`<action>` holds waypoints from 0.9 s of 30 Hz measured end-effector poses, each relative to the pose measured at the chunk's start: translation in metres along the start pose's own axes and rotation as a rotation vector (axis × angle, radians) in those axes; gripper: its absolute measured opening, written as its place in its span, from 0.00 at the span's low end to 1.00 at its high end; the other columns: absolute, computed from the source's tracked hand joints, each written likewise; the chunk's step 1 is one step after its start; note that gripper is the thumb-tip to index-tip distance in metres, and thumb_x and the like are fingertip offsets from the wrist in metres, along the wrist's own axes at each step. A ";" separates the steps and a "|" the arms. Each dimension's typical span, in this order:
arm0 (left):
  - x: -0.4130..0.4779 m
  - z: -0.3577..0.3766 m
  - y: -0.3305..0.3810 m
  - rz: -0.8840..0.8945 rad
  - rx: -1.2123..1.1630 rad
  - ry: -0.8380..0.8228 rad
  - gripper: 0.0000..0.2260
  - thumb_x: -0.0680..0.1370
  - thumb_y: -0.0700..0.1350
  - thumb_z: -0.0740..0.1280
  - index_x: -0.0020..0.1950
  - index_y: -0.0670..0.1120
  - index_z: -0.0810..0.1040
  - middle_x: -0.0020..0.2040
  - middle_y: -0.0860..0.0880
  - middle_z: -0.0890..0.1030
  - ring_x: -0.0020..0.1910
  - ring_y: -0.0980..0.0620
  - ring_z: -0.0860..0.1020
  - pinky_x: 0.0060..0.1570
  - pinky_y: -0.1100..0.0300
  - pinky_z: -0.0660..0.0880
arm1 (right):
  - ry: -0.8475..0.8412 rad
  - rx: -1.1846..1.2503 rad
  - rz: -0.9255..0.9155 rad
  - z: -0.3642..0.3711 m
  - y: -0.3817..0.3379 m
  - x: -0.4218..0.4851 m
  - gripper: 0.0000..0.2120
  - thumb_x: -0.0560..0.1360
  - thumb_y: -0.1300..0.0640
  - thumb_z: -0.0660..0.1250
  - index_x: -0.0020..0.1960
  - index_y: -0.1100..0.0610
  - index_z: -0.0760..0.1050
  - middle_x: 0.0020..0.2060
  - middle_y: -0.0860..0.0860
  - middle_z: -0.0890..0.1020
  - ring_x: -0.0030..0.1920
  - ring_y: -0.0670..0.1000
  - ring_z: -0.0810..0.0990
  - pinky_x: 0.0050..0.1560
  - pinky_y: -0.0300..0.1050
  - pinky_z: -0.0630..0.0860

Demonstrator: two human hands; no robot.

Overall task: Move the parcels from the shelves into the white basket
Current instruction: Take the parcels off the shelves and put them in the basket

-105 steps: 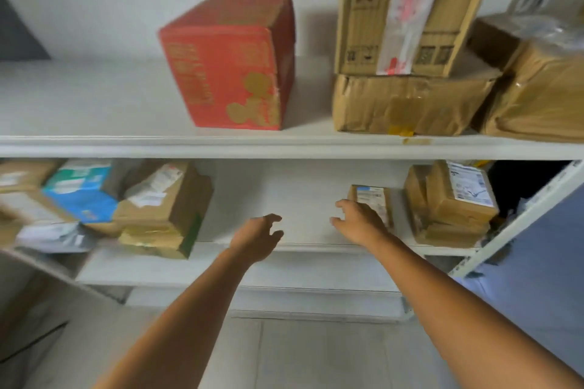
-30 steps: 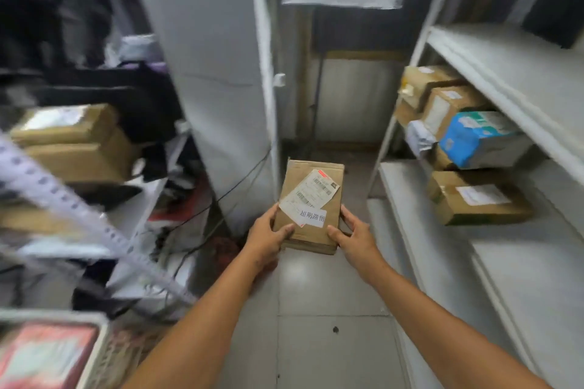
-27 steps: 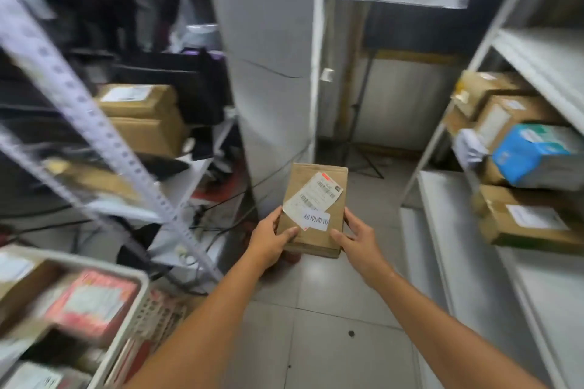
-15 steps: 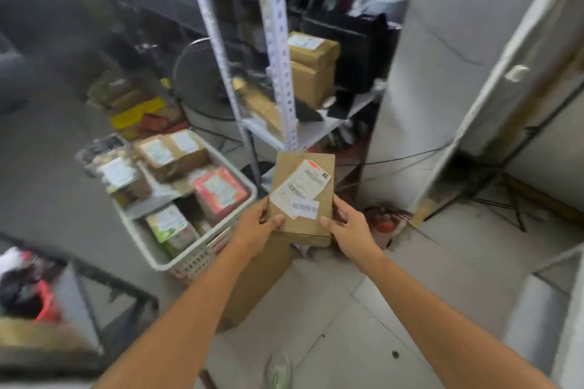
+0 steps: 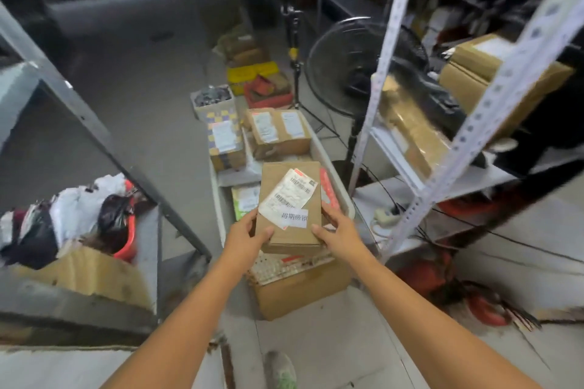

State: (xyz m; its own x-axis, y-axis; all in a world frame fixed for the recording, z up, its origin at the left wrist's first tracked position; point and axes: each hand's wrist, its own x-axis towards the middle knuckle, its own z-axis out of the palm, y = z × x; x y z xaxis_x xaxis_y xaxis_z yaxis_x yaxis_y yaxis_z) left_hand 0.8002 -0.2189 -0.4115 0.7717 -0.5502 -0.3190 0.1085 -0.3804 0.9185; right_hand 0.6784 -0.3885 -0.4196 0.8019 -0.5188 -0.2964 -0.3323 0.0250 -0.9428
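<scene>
I hold a brown cardboard parcel [image 5: 286, 189] with white labels on top, flat between both hands, above the near end of the white basket [image 5: 337, 189]. My left hand [image 5: 248, 238] grips its left near corner and my right hand [image 5: 336, 230] grips its right near corner. The basket stands on the floor and holds several parcels: two brown labelled boxes [image 5: 278, 133] at the far end, a checkered box [image 5: 224, 142] at the left, a green-white packet [image 5: 245, 200] and a red packet [image 5: 328, 191] under the held parcel.
A brown carton [image 5: 300, 290] sits under the basket's near end. A white metal rack [image 5: 442, 123] with boxes stands at the right, a standing fan [image 5: 350, 63] behind it. A grey rack [image 5: 94, 136] with bags is at the left. Cables and red items lie at the right floor.
I have turned further left with the parcel in both hands. The white basket has come from the left of the view to directly below the parcel.
</scene>
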 end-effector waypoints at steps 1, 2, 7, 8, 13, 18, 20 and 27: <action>0.014 -0.005 -0.005 -0.019 -0.013 0.025 0.22 0.77 0.37 0.68 0.69 0.50 0.71 0.54 0.59 0.79 0.53 0.63 0.78 0.54 0.62 0.77 | -0.026 0.013 0.013 0.007 0.001 0.019 0.29 0.77 0.67 0.66 0.76 0.58 0.63 0.69 0.51 0.73 0.60 0.42 0.77 0.60 0.39 0.75; 0.027 -0.010 -0.011 -0.030 -0.020 0.048 0.23 0.77 0.38 0.68 0.70 0.51 0.70 0.54 0.60 0.79 0.53 0.65 0.76 0.52 0.64 0.77 | -0.054 0.029 0.030 0.013 0.003 0.038 0.29 0.77 0.69 0.65 0.76 0.58 0.63 0.69 0.51 0.73 0.62 0.44 0.77 0.63 0.42 0.74; 0.092 -0.023 -0.044 -0.132 -0.073 0.128 0.25 0.76 0.36 0.69 0.72 0.48 0.69 0.62 0.53 0.78 0.57 0.60 0.76 0.48 0.70 0.76 | -0.157 0.038 0.121 0.038 0.025 0.123 0.29 0.76 0.69 0.66 0.75 0.56 0.64 0.69 0.48 0.73 0.69 0.48 0.72 0.70 0.52 0.69; 0.104 -0.024 -0.052 -0.153 -0.091 0.151 0.26 0.76 0.36 0.69 0.73 0.47 0.68 0.63 0.51 0.77 0.59 0.57 0.76 0.52 0.65 0.77 | -0.177 0.025 0.135 0.042 0.031 0.140 0.30 0.77 0.68 0.66 0.76 0.56 0.63 0.70 0.48 0.72 0.69 0.48 0.71 0.70 0.52 0.69; 0.155 -0.021 -0.095 -0.237 -0.125 0.279 0.26 0.76 0.35 0.68 0.72 0.45 0.68 0.63 0.52 0.76 0.59 0.57 0.75 0.60 0.60 0.74 | -0.296 -0.035 0.183 0.065 0.065 0.218 0.31 0.76 0.67 0.67 0.76 0.53 0.63 0.70 0.48 0.72 0.68 0.47 0.72 0.68 0.48 0.71; 0.193 -0.024 -0.130 -0.293 -0.112 0.355 0.26 0.76 0.35 0.68 0.72 0.47 0.67 0.57 0.58 0.76 0.47 0.73 0.74 0.43 0.78 0.72 | -0.359 -0.078 0.207 0.093 0.097 0.263 0.33 0.76 0.64 0.68 0.77 0.51 0.60 0.69 0.48 0.73 0.65 0.49 0.75 0.66 0.53 0.73; 0.205 -0.025 -0.134 -0.306 -0.089 0.374 0.26 0.76 0.34 0.67 0.72 0.49 0.67 0.53 0.64 0.75 0.46 0.74 0.74 0.42 0.79 0.71 | -0.352 -0.064 0.210 0.102 0.105 0.272 0.34 0.76 0.64 0.69 0.77 0.50 0.60 0.65 0.44 0.75 0.64 0.47 0.76 0.65 0.52 0.74; 0.223 -0.043 -0.126 -0.371 0.012 0.375 0.26 0.77 0.35 0.67 0.74 0.47 0.66 0.63 0.51 0.76 0.58 0.55 0.74 0.50 0.70 0.73 | -0.354 -0.103 0.177 0.117 0.103 0.280 0.33 0.76 0.61 0.69 0.76 0.48 0.61 0.64 0.44 0.76 0.55 0.30 0.75 0.50 0.26 0.74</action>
State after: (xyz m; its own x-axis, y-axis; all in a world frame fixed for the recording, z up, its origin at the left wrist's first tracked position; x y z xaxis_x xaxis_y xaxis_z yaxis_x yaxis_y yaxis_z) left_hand 0.9851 -0.2614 -0.5883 0.8541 -0.0743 -0.5147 0.4116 -0.5085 0.7563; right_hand 0.9265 -0.4312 -0.6171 0.8433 -0.1873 -0.5037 -0.5141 -0.0077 -0.8577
